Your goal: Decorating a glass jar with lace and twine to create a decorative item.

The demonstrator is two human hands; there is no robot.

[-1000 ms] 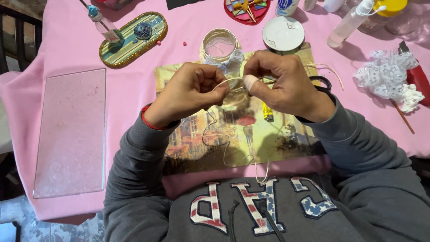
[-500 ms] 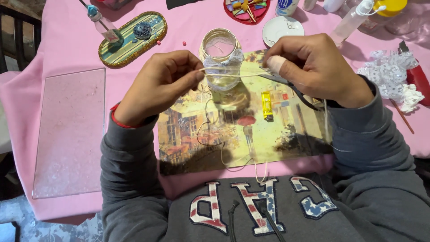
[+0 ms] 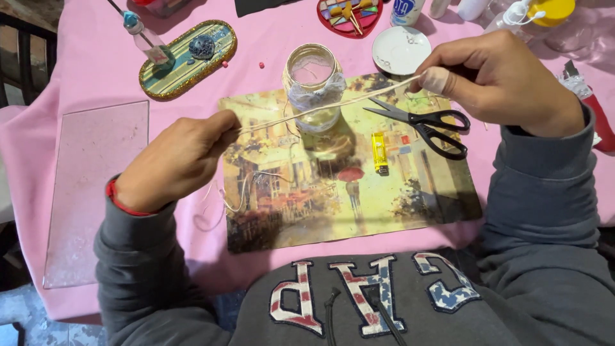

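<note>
Hands are spread far wider now than a second ago, when they sat knuckle to knuckle over the placemat point(image 3: 410, 186). Left hand point(image 3: 176, 160) is out past the mat's left edge and lower; right hand point(image 3: 500, 80) is up near the white saucer point(image 3: 401, 49). The string point(image 3: 327, 106) between them, a short slack loop before, is now a long taut line slanting up to the right across the front of the glass jar point(image 3: 314, 83). Scissors point(image 3: 423, 122) and yellow lighter point(image 3: 380, 152), covered or half covered by the hands earlier, lie fully exposed on the mat. The jar's lace band is in plain sight too.
</note>
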